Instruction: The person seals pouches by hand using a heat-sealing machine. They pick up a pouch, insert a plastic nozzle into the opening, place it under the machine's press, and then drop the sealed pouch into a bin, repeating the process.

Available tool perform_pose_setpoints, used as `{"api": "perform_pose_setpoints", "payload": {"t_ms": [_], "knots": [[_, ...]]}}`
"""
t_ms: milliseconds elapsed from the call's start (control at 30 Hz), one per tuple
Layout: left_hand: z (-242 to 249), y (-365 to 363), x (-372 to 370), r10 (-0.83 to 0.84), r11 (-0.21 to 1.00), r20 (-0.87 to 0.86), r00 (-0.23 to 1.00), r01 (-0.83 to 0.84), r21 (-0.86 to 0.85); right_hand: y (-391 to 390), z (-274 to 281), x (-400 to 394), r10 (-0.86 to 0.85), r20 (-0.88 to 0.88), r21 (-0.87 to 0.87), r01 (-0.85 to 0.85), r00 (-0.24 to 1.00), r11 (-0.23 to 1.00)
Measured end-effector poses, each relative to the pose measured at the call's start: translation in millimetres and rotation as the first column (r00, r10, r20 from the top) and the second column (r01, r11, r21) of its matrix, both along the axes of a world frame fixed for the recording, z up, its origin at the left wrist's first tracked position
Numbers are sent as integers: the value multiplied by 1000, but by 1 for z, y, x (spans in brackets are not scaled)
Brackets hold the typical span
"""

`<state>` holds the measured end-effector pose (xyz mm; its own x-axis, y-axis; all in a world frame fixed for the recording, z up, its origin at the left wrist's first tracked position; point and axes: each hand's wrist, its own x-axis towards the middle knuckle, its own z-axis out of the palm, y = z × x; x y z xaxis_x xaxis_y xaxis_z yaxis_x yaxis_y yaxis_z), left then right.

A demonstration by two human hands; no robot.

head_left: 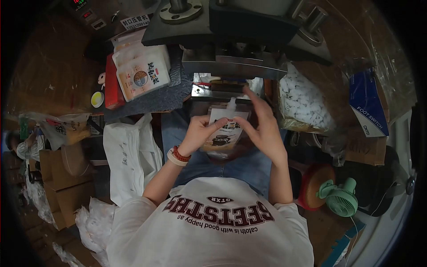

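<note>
A flat spouted pouch with a printed front and a clear plastic edge is held over my lap, its white spout pointing towards the machine. My left hand, with bracelets at its wrist, is closed on the pouch's left side, thumb on the front. Over the right side of the pouch reaches the thumb of my right hand. The other fingers of that hand stretch forward and apart, slightly blurred, towards the machine's metal lower plate. Above that plate hangs the steel press bar.
Printed pouches lie stacked on a grey cloth at left, beside a red box. To the right stand a box of small white pieces, a blue carton and a green fan. A white bag hangs at left.
</note>
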<state>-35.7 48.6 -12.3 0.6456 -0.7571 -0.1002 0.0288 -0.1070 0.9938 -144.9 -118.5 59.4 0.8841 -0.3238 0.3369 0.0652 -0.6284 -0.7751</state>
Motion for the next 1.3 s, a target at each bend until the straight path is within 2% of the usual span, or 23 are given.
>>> {"api": "perform_pose_setpoints", "payload": {"t_ms": [33,67,167,200,267,400,467,500,567,600,633,667,700,733,767,800,833,900,933,1000,1067,1200,1300], "knots": [[-2,-8,2,18,1000,-219,975,-17,8,-7,4,-2,-107,98,-66,114,989,991],[-2,-14,6,17,1000,-219,976,-16,6,-17,8,-7,-178,148,4,179,973,984],[13,-34,21,62,983,-448,892,-133,-127,-49,20,-18,-477,97,-136,487,873,863],[12,-40,26,69,983,-451,890,-138,-122,-62,11,-17,-473,92,-135,482,876,866],[10,-47,37,68,976,-564,823,-172,-133,-85,-22,-13,-577,-120,-552,429,808,715],[7,-50,39,89,980,-528,844,-170,-108,-101,-50,-10,-509,-276,-525,316,816,790],[10,-43,43,110,980,-450,886,-172,-98,-102,-52,-12,-468,-72,-381,409,881,829],[10,-34,52,196,981,-123,973,-195,21,-94,-36,-13,-494,-196,-297,428,847,853],[3,-5,82,315,874,458,832,-442,201,-95,-37,-20,-509,-223,-300,438,831,847],[13,10,88,191,722,850,492,-657,218,-95,-38,-21,-531,-259,-301,455,807,838],[23,26,92,-84,558,995,61,-824,98,-93,-39,-21,-527,-262,-297,451,809,841],[15,47,96,-87,554,994,62,-827,100,-89,-39,-20,-536,-62,-329,490,842,808],[0,70,98,-175,655,972,155,-719,232,-84,-38,-18,-519,144,-350,534,843,770],[1,77,94,-271,734,936,223,-581,351,-77,-32,-14,-520,151,-348,537,841,768],[2,84,83,-113,849,923,369,-446,283,-63,-23,-12,-494,193,50,494,848,868],[4,88,74,-124,849,918,376,-439,295,-48,-16,-12,-482,231,434,354,845,828],[4,92,66,-103,858,876,472,-403,318,-36,-11,-12,-485,221,436,359,846,825],[10,93,53,-76,870,828,555,-369,327,-14,0,-7,-235,411,406,55,881,912],[15,87,45,70,902,784,617,-375,214,2,8,-6,-214,385,413,40,898,910],[28,71,32,205,922,712,672,-377,90,21,11,4,-22,488,55,-6,872,998],[41,58,17,238,963,791,564,-243,-116,32,7,19,161,462,-121,-117,872,986],[68,49,-1,150,986,818,555,-28,-162,36,15,11,326,445,-130,-300,834,945],[74,42,-9,96,981,730,676,61,-185,25,25,0,367,426,-72,-373,827,925]]}}
